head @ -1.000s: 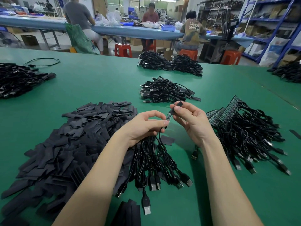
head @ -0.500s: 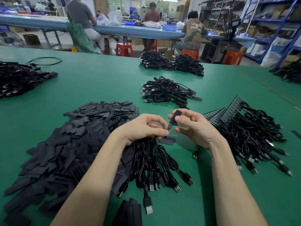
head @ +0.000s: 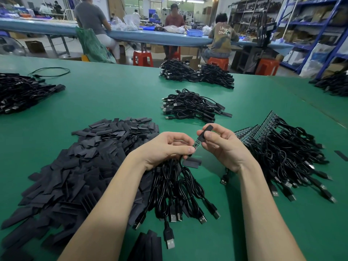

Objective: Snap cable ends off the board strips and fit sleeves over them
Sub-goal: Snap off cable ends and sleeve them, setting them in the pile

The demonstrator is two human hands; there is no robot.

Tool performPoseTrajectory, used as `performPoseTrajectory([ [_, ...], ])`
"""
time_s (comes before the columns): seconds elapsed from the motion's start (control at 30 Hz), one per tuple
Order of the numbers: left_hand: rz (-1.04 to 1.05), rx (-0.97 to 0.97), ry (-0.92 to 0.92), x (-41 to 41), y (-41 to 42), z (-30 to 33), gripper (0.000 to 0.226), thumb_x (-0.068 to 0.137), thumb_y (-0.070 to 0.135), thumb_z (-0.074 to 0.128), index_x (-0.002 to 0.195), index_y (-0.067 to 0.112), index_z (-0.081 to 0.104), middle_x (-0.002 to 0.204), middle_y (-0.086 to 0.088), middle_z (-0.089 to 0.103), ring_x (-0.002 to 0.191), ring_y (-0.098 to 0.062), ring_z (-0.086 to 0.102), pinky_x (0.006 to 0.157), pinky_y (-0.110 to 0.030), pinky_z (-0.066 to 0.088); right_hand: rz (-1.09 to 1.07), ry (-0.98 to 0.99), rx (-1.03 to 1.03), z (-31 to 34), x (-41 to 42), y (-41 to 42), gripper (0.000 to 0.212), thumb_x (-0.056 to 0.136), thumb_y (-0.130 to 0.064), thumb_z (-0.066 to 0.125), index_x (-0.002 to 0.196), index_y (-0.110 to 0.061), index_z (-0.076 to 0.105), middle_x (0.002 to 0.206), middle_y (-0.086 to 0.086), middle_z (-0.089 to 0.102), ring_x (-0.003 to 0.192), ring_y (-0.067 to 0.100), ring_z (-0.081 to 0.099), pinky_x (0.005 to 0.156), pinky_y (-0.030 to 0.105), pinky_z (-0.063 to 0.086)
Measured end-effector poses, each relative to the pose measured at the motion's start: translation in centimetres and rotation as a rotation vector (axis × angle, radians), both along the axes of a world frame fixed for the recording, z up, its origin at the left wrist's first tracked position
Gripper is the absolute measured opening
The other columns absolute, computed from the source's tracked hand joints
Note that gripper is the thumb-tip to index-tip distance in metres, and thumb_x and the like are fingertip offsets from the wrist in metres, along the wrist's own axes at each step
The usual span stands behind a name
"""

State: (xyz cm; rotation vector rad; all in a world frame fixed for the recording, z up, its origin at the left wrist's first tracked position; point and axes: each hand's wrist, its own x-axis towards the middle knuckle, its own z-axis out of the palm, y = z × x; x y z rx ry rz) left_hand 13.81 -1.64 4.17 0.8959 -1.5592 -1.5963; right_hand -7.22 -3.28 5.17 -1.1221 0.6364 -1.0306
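Above the green bench, we see the left hand curled around a bundle of black USB cables, its thumb and forefinger pinching a small green circuit-board cable end. The right hand, just to the right, pinches a flat black sleeve, whose lower mouth meets the far tip of the cable end. A large heap of black sleeves lies left of the hands; green board strips with attached black cables lie to the right. A finished cable pile sits farther off.
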Motion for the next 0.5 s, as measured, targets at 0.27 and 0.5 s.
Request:
performPoseTrajectory([
  [0.27,0.003,0.038,0.043,0.02,0.07,-0.16,0.011,0.082,0.010,0.076,0.088,0.017,0.070,0.074,0.002,0.066,0.063,-0.008,0.059,0.062,-0.014,0.045,0.007,0.027,-0.014,0.16,-0.36,0.20,0.044,0.043,-0.037,0.102,0.080,-0.026,0.080,0.096,0.002,0.078,0.082,0.009,0.074,0.065,0.017,0.057],
  [0.5,-0.019,0.076,0.055,0.31,0.10,-0.28,0.011,0.084,0.009,0.076,0.086,0.018,0.070,0.074,0.003,0.065,0.064,-0.009,0.057,0.066,-0.015,0.046,0.033,0.073,-0.040,0.26,0.10,0.55,0.022,0.077,-0.007,0.072,0.085,-0.025,0.080,0.099,0.006,0.078,0.087,0.012,0.074,0.071,0.022,0.058],
])
